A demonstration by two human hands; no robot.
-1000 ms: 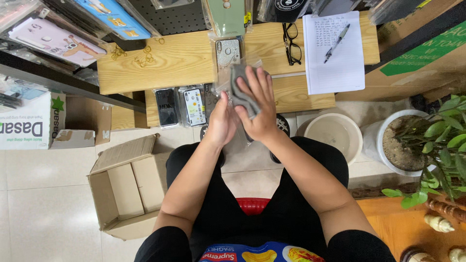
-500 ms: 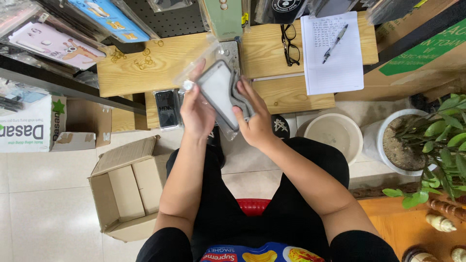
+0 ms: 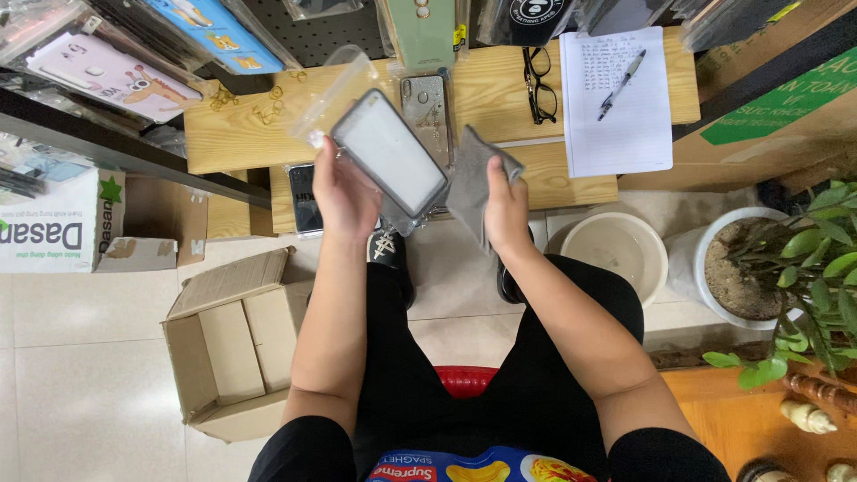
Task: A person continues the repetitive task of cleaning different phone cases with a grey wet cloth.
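I see my left hand (image 3: 346, 198) with fingers closed on a phone case (image 3: 390, 153), tilted face-up above the worktop (image 3: 241, 138), likely for inspection. Right of the case, my right hand (image 3: 503, 207) pinches a grey cloth (image 3: 471, 183), held ready.

Left hand (image 3: 346, 192) covers the lower edge of the phone case (image 3: 391, 153); fingers behind it hidden. Grey cloth (image 3: 473, 183) hides the right hand's (image 3: 504, 210) fingertips. Writing on the paper sheet (image 3: 625, 107) too small to read. Potted plant (image 3: 803, 259) cut off at right edge. Hanging packages (image 3: 178, 36) cropped at top. Both feet mostly hidden under forearms.
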